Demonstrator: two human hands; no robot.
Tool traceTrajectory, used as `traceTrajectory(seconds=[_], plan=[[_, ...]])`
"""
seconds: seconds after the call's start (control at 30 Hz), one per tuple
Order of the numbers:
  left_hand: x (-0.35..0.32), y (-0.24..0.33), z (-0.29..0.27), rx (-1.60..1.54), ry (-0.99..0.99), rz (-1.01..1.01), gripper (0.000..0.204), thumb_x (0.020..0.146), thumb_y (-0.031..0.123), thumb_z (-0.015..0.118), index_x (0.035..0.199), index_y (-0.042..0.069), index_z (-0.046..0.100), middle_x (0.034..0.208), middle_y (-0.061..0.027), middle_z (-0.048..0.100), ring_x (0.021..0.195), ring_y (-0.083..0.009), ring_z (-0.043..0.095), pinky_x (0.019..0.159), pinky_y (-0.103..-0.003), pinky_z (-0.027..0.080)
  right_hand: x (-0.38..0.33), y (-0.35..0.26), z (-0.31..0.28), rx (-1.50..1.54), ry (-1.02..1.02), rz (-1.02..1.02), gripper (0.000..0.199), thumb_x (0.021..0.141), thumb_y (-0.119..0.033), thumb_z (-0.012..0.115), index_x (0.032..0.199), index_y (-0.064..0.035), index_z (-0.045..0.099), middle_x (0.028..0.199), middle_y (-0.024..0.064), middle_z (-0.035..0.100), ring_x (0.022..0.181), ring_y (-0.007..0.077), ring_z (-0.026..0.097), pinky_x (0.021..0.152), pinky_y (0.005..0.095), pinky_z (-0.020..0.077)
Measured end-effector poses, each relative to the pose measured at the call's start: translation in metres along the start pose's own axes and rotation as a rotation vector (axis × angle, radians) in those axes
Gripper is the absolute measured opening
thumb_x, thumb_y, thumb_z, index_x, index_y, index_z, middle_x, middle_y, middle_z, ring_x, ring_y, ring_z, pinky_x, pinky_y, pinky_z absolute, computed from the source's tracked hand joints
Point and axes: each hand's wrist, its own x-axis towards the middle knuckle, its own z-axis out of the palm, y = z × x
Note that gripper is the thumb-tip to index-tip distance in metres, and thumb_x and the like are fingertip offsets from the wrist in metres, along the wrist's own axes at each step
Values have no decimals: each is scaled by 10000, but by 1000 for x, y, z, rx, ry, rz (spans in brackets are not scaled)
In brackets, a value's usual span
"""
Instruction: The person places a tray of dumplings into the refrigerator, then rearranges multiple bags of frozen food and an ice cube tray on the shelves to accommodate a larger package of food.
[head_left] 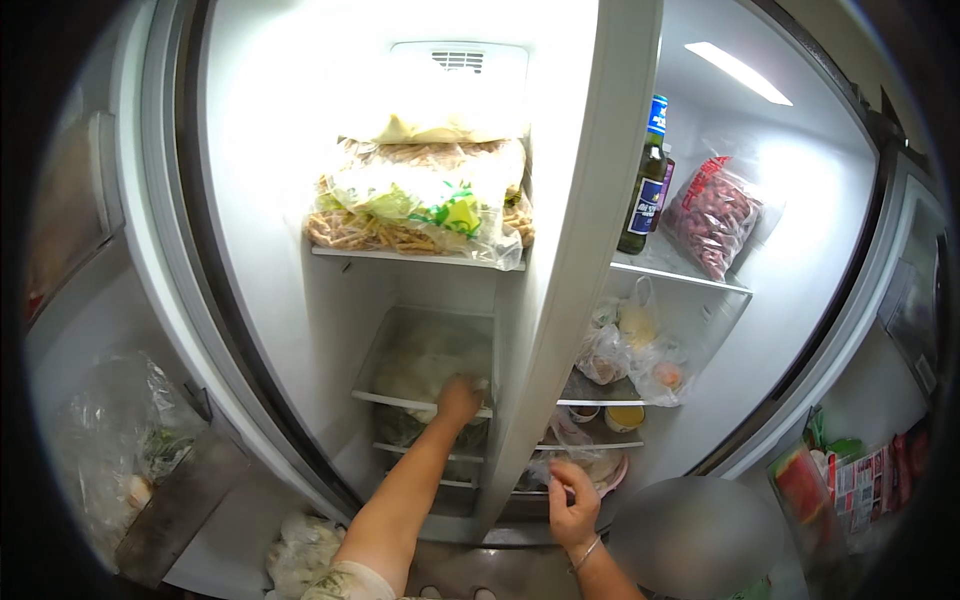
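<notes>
My left hand (460, 400) reaches into the left side of an open two-door fridge, at the front edge of a middle shelf (375, 396). Its fingers curl away from view, so what they grip is hidden. Behind it on that shelf lies a pale, bagged mass (415, 360). My right hand (573, 508), with a bracelet at the wrist, is lower down in front of the right side. Its fingers are bent in, close to a clear plastic bag (541, 467) on a low shelf; whether they pinch the plastic is hard to make out.
Bulging food bags (420, 205) fill the upper left shelf. A green bottle (643, 190) and a bag of red fruit (715, 215) stand upper right, above knotted bags (625, 350) and a yellow cup (625, 416). Both loaded doors hang open. A blurred round patch (695, 540) covers the lower right.
</notes>
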Motion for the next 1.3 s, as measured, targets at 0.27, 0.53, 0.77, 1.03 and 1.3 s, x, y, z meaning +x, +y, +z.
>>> traceTrajectory(seconds=[0.27,0.53,0.77,1.03,1.3], plan=[[50,31,18,511,-344,-213,324,694,242,671,972,75,674,1017,-144,644,969,-302,611,804,-392,491,101,-9,38,-34,133,-216,890,755,-330,696,1387,23,180,1451,219,169,1343,328,203,1072,400,202],[60,20,23,373,-384,-333,357,642,209,720,970,77,676,1056,-133,637,1012,-279,603,822,-375,495,107,11,72,117,269,-240,919,724,-395,732,1365,7,210,1399,249,243,1307,395,254,1050,452,233],[64,27,20,379,-402,-342,401,580,187,765,951,62,676,1046,-140,637,1003,-284,605,823,-380,496,110,12,71,81,240,-243,882,720,-344,740,1358,-7,232,1389,242,264,1299,396,272,1042,458,244],[53,23,22,355,-256,-264,439,638,256,726,1003,28,641,1039,-195,622,978,-304,604,819,-376,493,111,9,67,121,221,-223,868,718,-354,739,1345,-1,253,1387,247,265,1296,398,277,1041,464,247],[-2,-23,12,-347,407,-289,349,717,291,706,895,9,604,895,-144,630,851,-271,617,748,-369,480,109,8,69,108,201,-223,893,710,-390,748,1344,-1,254,1382,244,277,1282,395,302,1032,460,265]])
